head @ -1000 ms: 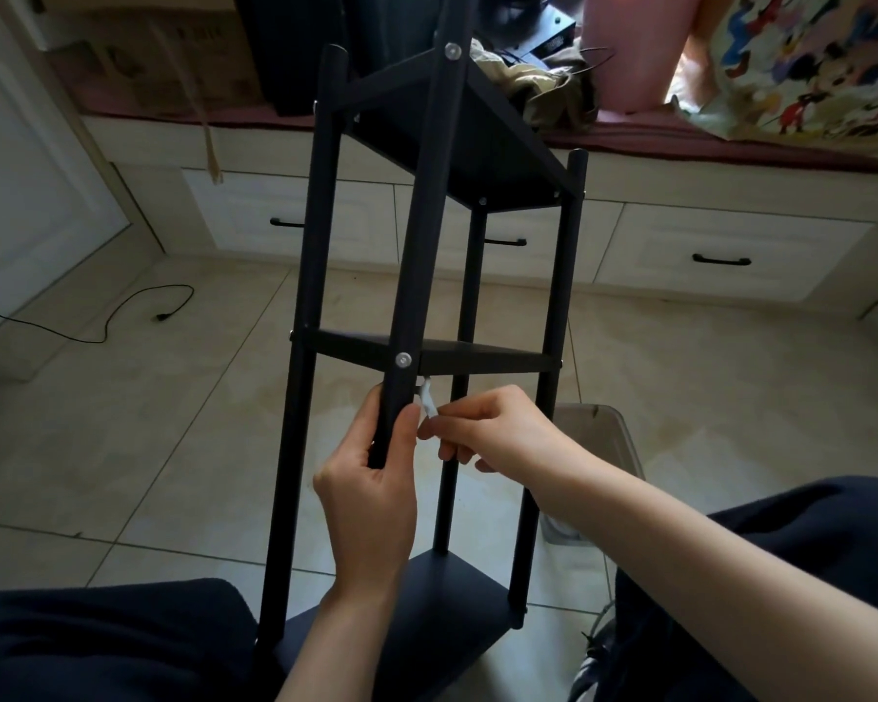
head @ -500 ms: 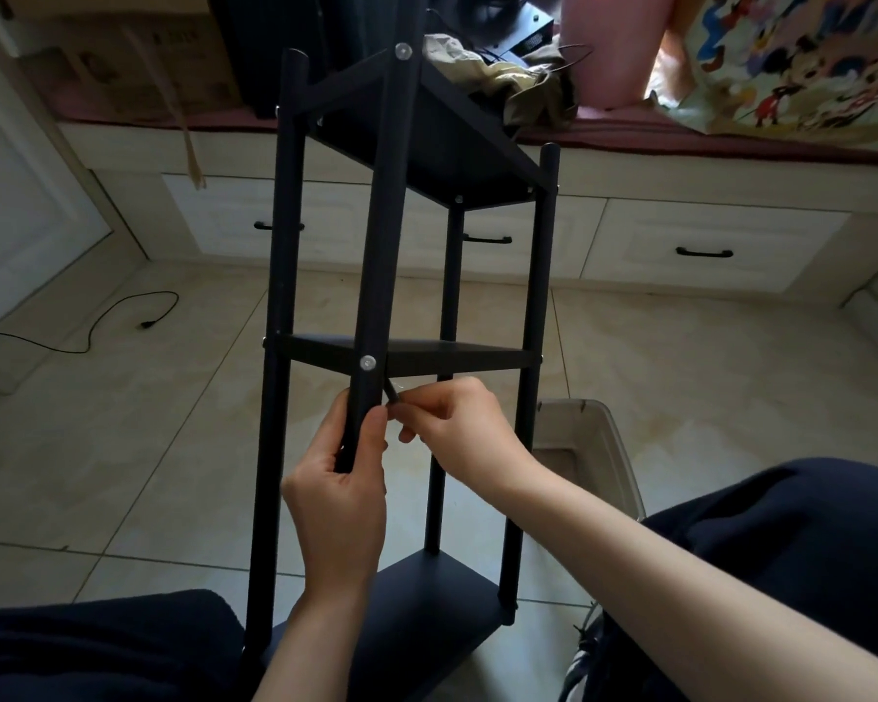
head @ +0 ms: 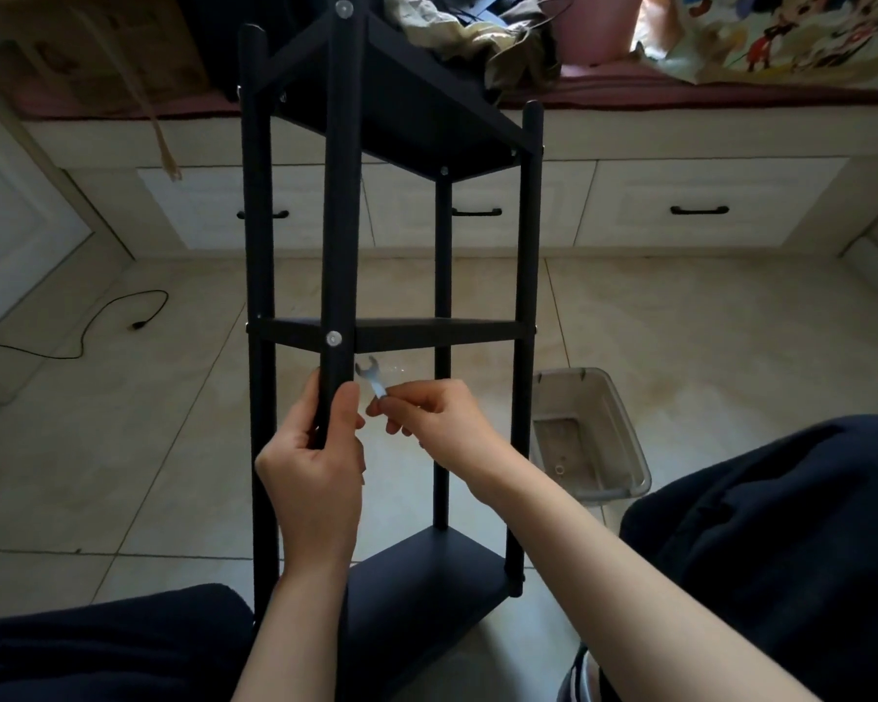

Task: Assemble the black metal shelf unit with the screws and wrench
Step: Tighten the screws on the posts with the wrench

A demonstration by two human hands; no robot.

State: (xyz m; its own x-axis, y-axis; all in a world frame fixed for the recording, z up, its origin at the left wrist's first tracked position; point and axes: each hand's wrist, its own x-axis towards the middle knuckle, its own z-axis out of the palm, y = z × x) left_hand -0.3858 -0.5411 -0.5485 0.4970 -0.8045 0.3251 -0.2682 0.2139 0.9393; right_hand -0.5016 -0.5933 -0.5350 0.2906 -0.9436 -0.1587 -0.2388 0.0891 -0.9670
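**Wrench at the Middle Shelf**

Beige floor tiles [head: 123, 448] carry the upright black shelf unit [head: 391, 336]. Left hand [head: 315, 463] grips its near post below the middle-shelf screw [head: 333, 338]. Right hand [head: 442, 423] pinches a small wrench [head: 373, 380], open end up, just beside that post. A clear plastic bin [head: 594, 438] sits near the unit.

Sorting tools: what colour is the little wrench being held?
Silvery metal wrench, pinched in the right hand; seen in the head view.

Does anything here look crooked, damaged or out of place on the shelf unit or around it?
Nothing stands out. The shelf unit shows no bent or damaged part. The left hand grips the near post, and the right hand pinches the small wrench just below the middle shelf.
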